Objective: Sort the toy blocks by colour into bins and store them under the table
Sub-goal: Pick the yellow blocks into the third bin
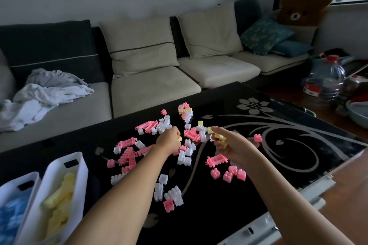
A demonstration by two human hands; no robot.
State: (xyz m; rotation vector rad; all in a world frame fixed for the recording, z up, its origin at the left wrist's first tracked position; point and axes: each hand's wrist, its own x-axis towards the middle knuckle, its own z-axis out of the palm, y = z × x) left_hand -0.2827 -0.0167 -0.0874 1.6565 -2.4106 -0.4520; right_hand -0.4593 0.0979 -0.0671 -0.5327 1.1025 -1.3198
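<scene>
Left hand: I see it curled over the middle of the pile, fingers clenched around a yellow block that peeks out at the fingertips.
Right hand: fingers bent and grasping a small clutch of yellow blocks, index finger stretched toward the pile.
Loose yellow piece: lies just beyond my right fingertips, touching or nearly so, I cannot tell which.
Pink and white blocks: scattered on the black tabletop between, under and around both sets of fingers.
Pink cluster: sits near the right wrist, on the near side of the fingers.
Yellow bin: white, already holding yellow blocks, well apart from the left fingers, down by the left forearm.
Blue bin: just beside the yellow bin, farther left, with blue blocks inside.
</scene>
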